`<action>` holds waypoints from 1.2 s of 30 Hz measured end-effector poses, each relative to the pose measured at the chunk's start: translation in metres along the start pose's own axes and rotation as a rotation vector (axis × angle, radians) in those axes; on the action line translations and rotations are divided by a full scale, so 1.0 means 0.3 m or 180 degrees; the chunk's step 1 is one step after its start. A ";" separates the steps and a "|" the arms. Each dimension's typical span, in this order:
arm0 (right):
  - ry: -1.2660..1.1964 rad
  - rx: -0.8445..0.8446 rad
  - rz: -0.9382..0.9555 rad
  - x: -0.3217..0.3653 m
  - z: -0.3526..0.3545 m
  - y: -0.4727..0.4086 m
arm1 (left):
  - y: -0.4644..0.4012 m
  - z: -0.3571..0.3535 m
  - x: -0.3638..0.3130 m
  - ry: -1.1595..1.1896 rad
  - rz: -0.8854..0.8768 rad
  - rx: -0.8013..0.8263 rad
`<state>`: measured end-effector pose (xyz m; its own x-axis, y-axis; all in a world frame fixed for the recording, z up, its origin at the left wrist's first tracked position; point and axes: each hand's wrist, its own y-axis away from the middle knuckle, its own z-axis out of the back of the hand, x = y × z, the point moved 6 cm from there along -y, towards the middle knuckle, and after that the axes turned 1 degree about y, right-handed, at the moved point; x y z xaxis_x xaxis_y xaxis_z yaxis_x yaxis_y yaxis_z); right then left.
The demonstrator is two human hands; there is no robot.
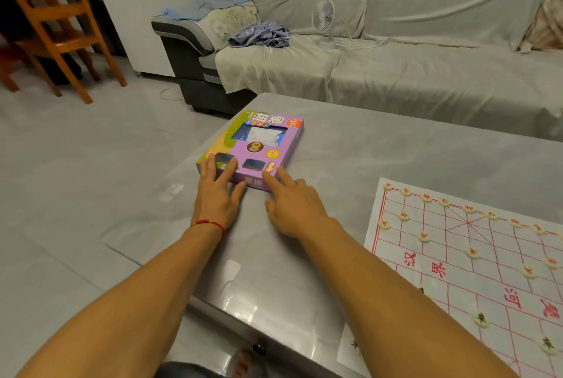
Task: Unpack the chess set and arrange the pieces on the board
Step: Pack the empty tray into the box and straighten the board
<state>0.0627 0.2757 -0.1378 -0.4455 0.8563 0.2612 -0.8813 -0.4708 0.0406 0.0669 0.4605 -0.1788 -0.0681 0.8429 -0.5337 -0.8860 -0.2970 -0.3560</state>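
Forearms reach out over the grey desk (380, 158). At the near right lies the paper board (475, 259) with red gridlines, pale round pieces (424, 236) already standing on its crossings. Farther out, the left hand (217, 192) (a red string at its wrist) lays straight fingers on the purple chess box (259, 146), near the desk's far left corner. The right hand (292, 204) touches the box's near edge with fingers relaxed, grasping nothing. Beyond stands a covered sofa (426, 52).
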 end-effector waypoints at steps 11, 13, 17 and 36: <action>-0.0662 -0.1145 -0.1001 -0.580 0.317 0.529 | 0.227 -0.098 -0.624 0.0175 -0.1549 0.0948; -0.0556 -0.1336 -0.1452 -0.768 0.352 0.666 | 0.234 -0.181 -0.729 0.0082 -0.1449 0.1464; -0.0402 -0.1430 -0.2189 -1.081 0.360 0.888 | 0.195 -0.302 -0.820 -0.0164 -0.0905 0.1888; 0.0541 -0.0497 -0.2146 -1.348 0.279 0.885 | 0.052 -0.419 -0.855 -0.0983 -0.1163 0.1947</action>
<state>0.0222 -0.2134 -0.1519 0.1975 0.9776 0.0733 -0.9802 0.1981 -0.0015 0.1282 0.1834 -0.1440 0.2318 0.9532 -0.1939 -0.9663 0.2485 0.0664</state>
